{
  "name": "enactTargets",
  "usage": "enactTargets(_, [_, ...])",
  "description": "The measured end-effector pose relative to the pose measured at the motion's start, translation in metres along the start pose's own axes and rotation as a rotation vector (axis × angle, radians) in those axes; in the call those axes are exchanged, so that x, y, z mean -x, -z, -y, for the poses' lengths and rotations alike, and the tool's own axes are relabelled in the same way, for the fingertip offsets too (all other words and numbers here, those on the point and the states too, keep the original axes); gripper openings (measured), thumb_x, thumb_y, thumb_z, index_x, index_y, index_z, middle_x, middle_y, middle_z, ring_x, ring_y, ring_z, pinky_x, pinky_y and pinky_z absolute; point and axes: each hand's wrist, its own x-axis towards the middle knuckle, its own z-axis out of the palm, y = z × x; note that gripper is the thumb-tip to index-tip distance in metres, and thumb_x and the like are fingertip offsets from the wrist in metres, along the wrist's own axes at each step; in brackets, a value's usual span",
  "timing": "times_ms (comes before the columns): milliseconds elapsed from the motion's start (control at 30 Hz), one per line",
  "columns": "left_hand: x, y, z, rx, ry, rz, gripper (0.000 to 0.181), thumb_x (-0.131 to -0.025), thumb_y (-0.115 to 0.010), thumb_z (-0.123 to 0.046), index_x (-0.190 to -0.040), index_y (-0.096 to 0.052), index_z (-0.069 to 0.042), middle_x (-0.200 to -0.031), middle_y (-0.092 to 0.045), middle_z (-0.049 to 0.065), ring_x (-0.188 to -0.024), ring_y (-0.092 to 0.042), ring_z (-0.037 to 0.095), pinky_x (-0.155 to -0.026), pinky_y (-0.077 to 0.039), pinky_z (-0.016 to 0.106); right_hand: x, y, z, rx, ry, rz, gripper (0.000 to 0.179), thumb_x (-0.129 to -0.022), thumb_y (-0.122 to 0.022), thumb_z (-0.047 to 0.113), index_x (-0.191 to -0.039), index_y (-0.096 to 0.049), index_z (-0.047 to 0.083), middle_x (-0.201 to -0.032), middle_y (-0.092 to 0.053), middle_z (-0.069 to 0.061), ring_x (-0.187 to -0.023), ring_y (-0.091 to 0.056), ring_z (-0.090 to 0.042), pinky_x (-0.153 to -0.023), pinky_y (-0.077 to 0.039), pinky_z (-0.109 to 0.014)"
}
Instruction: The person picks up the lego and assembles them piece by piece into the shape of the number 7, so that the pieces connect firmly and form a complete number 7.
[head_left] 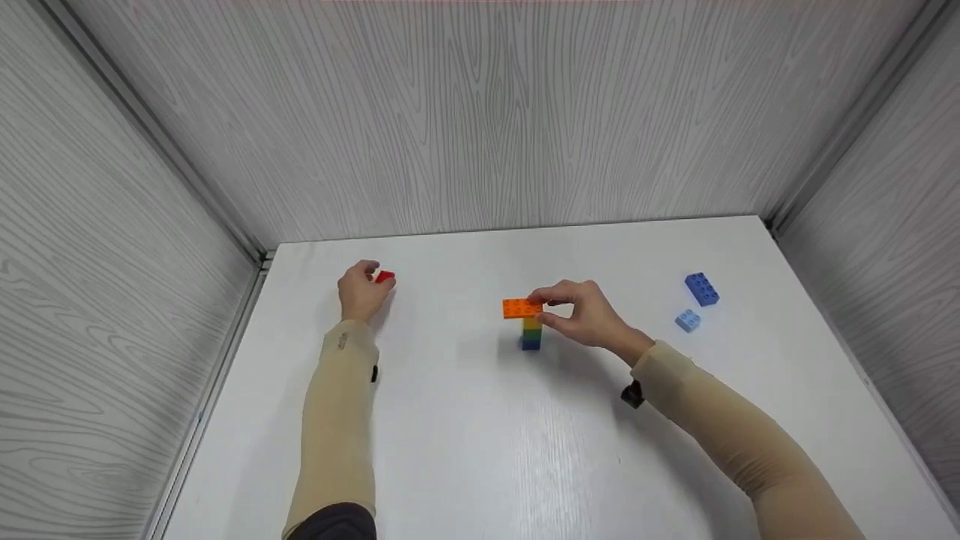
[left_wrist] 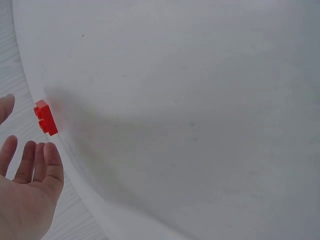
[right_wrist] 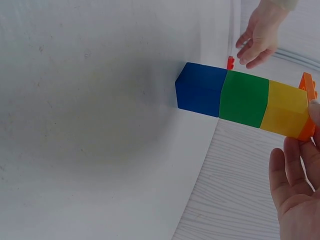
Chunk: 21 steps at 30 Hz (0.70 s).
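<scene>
A small tower (right_wrist: 245, 99) of a blue, a green and a yellow toy brick stands on the table, with a flat orange brick (head_left: 517, 307) across its top. The orange brick juts out to the left of the tower. My right hand (head_left: 581, 315) pinches its right end between thumb and fingers. At the far left, a red brick (left_wrist: 47, 119) lies on the table, its studs sideways. Around it my left hand (head_left: 361, 291) is spread, thumb and fingers apart. In the left wrist view a gap shows between the fingertips and the red brick.
On the right of the white table (head_left: 465, 450) lie a dark blue brick (head_left: 702, 289) and a smaller light blue brick (head_left: 688, 320). Grey wood-grain panels (head_left: 480, 112) rise behind the table and at both sides.
</scene>
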Motion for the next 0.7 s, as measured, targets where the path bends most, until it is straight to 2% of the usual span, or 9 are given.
enactTargets(200, [-0.009, -0.009, 0.002, 0.005, 0.035, -0.004, 0.049, -0.104, -0.076, -0.014, -0.149, -0.067, 0.0, -0.153, -0.068, 0.025, -0.145, -0.065, 0.041, -0.127, -0.053, 0.051, 0.0, 0.001, 0.0, -0.007, 0.005, -0.001, 0.031, -0.101, -0.084, 0.007, -0.131, -0.084, 0.012, -0.124, -0.085, -0.01, -0.112, -0.079, -0.031, -0.108, -0.066, -0.055])
enactTargets(433, [-0.01, -0.016, 0.001, -0.014, 0.076, -0.014, 0.047, -0.106, -0.071, -0.012, -0.152, -0.065, -0.001, -0.15, -0.07, 0.024, -0.144, -0.066, 0.039, -0.126, -0.055, 0.05, 0.0, 0.001, 0.0, -0.006, 0.009, -0.001, 0.03, -0.1, -0.084, 0.005, -0.129, -0.085, 0.012, -0.124, -0.086, -0.01, -0.113, -0.079, -0.032, -0.107, -0.067, -0.053])
enactTargets(667, [0.034, 0.004, -0.037, 0.003, 0.044, 0.007, 0.052, -0.108, -0.062, -0.007, -0.157, -0.056, 0.008, -0.157, -0.061, 0.034, -0.149, -0.059, 0.048, -0.128, -0.052, 0.055, 0.0, 0.001, 0.0, -0.007, 0.027, -0.009, 0.028, -0.099, -0.084, 0.004, -0.126, -0.085, 0.01, -0.122, -0.086, -0.011, -0.113, -0.08, -0.034, -0.104, -0.067, -0.056])
enactTargets(700, [0.031, 0.002, -0.034, -0.021, 0.045, 0.013, 0.053, -0.107, -0.063, -0.008, -0.157, -0.056, 0.008, -0.157, -0.061, 0.033, -0.149, -0.059, 0.048, -0.128, -0.052, 0.055, 0.0, 0.001, 0.0, -0.006, 0.025, -0.008, 0.028, -0.099, -0.084, 0.004, -0.126, -0.085, 0.01, -0.122, -0.086, -0.011, -0.113, -0.08, -0.033, -0.105, -0.067, -0.055])
